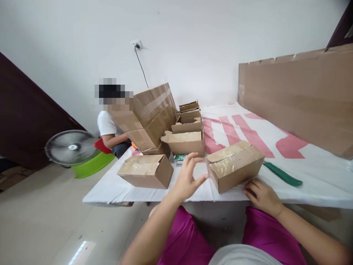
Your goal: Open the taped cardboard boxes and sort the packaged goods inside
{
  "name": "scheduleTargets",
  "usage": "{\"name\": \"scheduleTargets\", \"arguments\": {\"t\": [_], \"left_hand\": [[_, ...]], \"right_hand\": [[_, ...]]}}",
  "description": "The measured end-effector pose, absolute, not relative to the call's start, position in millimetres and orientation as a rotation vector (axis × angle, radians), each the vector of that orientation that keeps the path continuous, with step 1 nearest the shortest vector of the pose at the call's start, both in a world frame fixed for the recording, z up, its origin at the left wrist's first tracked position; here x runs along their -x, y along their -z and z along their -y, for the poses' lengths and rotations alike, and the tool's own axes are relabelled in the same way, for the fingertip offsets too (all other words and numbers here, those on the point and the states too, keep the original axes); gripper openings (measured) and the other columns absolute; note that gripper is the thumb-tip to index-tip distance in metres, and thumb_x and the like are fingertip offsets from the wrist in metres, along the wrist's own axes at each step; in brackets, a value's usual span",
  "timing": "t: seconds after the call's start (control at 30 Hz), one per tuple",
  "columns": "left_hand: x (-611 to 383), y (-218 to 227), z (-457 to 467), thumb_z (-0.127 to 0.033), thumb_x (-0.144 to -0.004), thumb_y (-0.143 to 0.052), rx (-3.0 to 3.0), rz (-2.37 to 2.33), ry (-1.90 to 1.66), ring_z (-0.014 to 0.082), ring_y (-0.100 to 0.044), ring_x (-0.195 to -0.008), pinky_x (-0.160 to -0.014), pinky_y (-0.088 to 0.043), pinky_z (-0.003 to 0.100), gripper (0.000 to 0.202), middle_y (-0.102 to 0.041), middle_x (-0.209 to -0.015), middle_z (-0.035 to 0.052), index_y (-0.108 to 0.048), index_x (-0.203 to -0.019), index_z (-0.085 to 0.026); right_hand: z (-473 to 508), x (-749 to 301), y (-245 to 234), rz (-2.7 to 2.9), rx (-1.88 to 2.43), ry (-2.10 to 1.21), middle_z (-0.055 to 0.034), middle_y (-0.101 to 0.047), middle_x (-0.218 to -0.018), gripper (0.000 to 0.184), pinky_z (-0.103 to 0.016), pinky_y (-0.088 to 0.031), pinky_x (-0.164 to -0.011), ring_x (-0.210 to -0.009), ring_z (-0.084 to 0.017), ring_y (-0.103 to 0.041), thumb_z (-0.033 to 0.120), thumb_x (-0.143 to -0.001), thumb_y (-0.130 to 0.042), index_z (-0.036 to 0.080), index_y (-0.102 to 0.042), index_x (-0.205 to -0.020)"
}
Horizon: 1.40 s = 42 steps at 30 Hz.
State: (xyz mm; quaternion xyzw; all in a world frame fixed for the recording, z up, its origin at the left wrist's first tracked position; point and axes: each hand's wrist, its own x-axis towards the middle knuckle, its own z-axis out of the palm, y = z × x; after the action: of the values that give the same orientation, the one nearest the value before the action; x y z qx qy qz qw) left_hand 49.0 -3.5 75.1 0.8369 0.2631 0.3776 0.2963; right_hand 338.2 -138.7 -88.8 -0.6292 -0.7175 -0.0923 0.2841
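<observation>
Carton (234,163) on surface (320,191) between our left hand (189,179) (its 9 o'clock; open, apart) and right hand (261,195) (5 o'clock; fingers curled by base, grip we cannot tell). Second carton (145,170) at 9, at least three more cartons (186,143) at 10; one green object (284,175) at 3. Packet (179,158) label unreadable.

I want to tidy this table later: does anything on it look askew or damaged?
Mildly. The taped box between the left hand and right hand sits at an angle to the front edge of the table. Farther back, an open carton has a ragged edge around its opening, perhaps torn.
</observation>
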Motion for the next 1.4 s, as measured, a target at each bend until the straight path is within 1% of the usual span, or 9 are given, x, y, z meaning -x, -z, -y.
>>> {"name": "scheduleTargets", "arguments": {"t": [0.13, 0.2, 0.4, 0.5, 0.8, 0.9, 1.03, 1.2, 1.4], "left_hand": [[-89.3, -73.8, 9.7, -0.042, -0.052, -0.09, -2.0, -0.617, -0.86, 0.0373, -0.016, -0.146, -0.12, -0.012, 0.05, 0.086, -0.026, -0.153, 0.0141, -0.054, -0.128, -0.026], [-99.7, -67.0, 6.4, -0.04, -0.043, -0.094, -1.912, -0.615, -0.834, 0.0397, -0.012, -0.147, -0.12, -0.009, 0.053, 0.102, -0.021, -0.155, 0.0148, -0.05, -0.134, -0.026], [-99.6, -42.6, -13.7, -0.039, -0.052, -0.091, -1.949, -0.665, -0.863, 0.0365, -0.029, -0.141, -0.119, -0.02, 0.05, 0.113, -0.033, -0.149, 0.0163, -0.031, -0.146, -0.024], [-88.7, -40.4, -24.8, -0.039, -0.052, -0.091, -2.031, -0.634, -0.803, 0.0364, -0.032, -0.14, -0.117, -0.026, 0.052, 0.119, -0.033, -0.149, 0.0171, -0.023, -0.148, -0.023], [-58.4, -38.7, -49.4, -0.046, -0.055, -0.089, -2.036, -0.543, -0.766, 0.0361, -0.037, -0.138, -0.116, -0.031, 0.052, 0.109, -0.028, -0.151, 0.017, -0.026, -0.141, -0.026], [-55.4, -38.2, -49.5, -0.048, -0.055, -0.088, -2.067, -0.598, -0.774, 0.0358, -0.035, -0.139, -0.114, -0.033, 0.052, 0.089, -0.027, -0.151, 0.018, -0.038, -0.124, -0.023], [-54.0, -41.1, -46.2, -0.05, -0.06, -0.085, -2.138, -0.642, -0.73, 0.0349, -0.031, -0.142, -0.113, -0.032, 0.052, 0.067, -0.033, -0.148, 0.0185, -0.044, -0.105, -0.022], [-52.6, -40.6, -50.4, -0.052, -0.064, -0.082, -2.132, -0.613, -0.725, 0.0344, -0.027, -0.145, -0.115, -0.03, 0.05, 0.065, -0.028, -0.153, 0.0178, -0.051, -0.113, -0.022], [-54.7, -31.5, -60.5, -0.057, -0.067, -0.077, -2.007, -0.588, -0.699, 0.0334, -0.028, -0.143, -0.108, -0.038, 0.046, 0.072, -0.023, -0.155, 0.0157, -0.053, -0.126, -0.024]], "right_hand": [[139.9, -337.2, 86.4, 1.923, 1.703, 0.219, -0.0092, -0.067, -0.086, 0.021, -0.037, -0.054, -0.074, -0.08, -0.022, -0.064, 0.033, -0.092, -0.051, 0.02, -0.066, -0.085], [140.1, -336.5, 85.6, 1.925, 1.706, 0.232, -0.0093, -0.066, -0.086, 0.02, -0.037, -0.054, -0.074, -0.08, -0.022, -0.064, 0.032, -0.092, -0.051, 0.02, -0.066, -0.085], [139.4, -336.4, 88.2, 1.924, 1.671, 0.321, -0.0078, -0.065, -0.083, 0.019, -0.033, -0.053, -0.07, -0.076, -0.019, -0.063, 0.028, -0.092, -0.052, 0.019, -0.065, -0.082], [138.4, -337.4, 90.1, 1.935, 1.627, 0.366, -0.0072, -0.065, -0.083, 0.018, -0.031, -0.052, -0.069, -0.076, -0.018, -0.063, 0.026, -0.092, -0.052, 0.018, -0.064, -0.082], [137.8, -337.2, 89.4, 1.906, 1.565, 0.432, -0.0048, -0.063, -0.081, 0.008, -0.03, -0.051, -0.072, -0.077, -0.017, -0.061, 0.024, -0.09, -0.058, 0.019, -0.06, -0.084], [139.6, -338.0, 90.2, 1.859, 1.57, 0.422, -0.0028, -0.059, -0.078, 0.008, -0.028, -0.05, -0.068, -0.073, -0.015, -0.06, 0.024, -0.09, -0.059, 0.021, -0.055, -0.083], [140.6, -338.1, 92.8, 1.589, 1.622, 0.421, -0.0027, -0.054, -0.08, 0.018, -0.027, -0.049, -0.057, -0.062, -0.013, -0.053, 0.034, -0.088, -0.06, 0.021, -0.048, -0.089], [140.5, -339.3, 95.1, 1.468, 1.735, 0.339, 0.0037, -0.052, -0.067, 0.044, -0.027, -0.05, -0.056, -0.054, -0.014, -0.055, 0.045, -0.087, -0.059, 0.017, -0.047, -0.118], [142.5, -342.4, 98.1, 1.522, 1.708, 0.283, 0.0006, -0.064, -0.075, 0.047, -0.028, -0.052, -0.061, -0.057, -0.014, -0.06, 0.047, -0.086, -0.059, 0.018, -0.049, -0.121]]}}
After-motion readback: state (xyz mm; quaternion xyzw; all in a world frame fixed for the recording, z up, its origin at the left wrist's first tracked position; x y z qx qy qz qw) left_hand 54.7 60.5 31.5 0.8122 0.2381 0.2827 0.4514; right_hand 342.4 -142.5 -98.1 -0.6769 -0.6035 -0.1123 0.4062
